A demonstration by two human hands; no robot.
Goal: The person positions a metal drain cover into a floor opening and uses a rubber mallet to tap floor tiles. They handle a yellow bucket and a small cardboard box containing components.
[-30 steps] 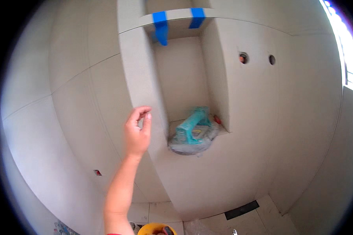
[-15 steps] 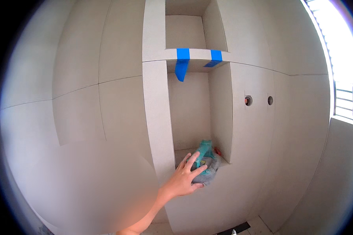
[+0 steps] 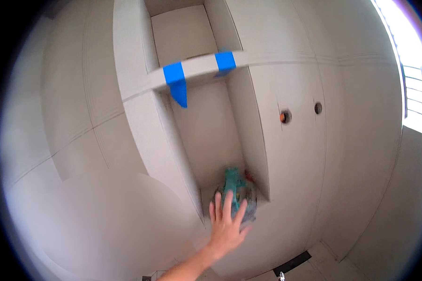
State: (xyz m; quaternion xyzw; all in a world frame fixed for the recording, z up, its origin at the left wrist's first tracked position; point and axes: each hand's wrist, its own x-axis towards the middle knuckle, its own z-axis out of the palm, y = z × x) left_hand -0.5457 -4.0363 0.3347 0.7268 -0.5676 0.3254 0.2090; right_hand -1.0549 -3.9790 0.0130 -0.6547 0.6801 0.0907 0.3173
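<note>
Filling most of the frame, a pale tiled wall (image 3: pixel 293 168) is seen. From the centre to the lower middle it is recessed by a lower niche (image 3: pixel 208 122); above, an upper niche (image 3: pixel 183 37) is cut off by the top edge. At the upper right, a bright window (image 3: pixel 415 61) is crossed by dark bars. From the bottom edge, the left hand (image 3: pixel 226 234) is extended into the lower middle, its fingers spread wide. Just beyond, a teal-handled tool (image 3: pixel 231 180) is set on the floor of the lower niche, partly covered by those fingers; whether it is touched cannot be told. The ledge between the niches is crossed by two blue tape strips (image 3: pixel 175 75). Right of the bottom centre, a dark strip (image 3: pixel 293 263) is seen. Right of centre, the wall is pierced by two round holes (image 3: pixel 318 108). Beside the tool, a small red object (image 3: pixel 249 175) is blurred.
</note>
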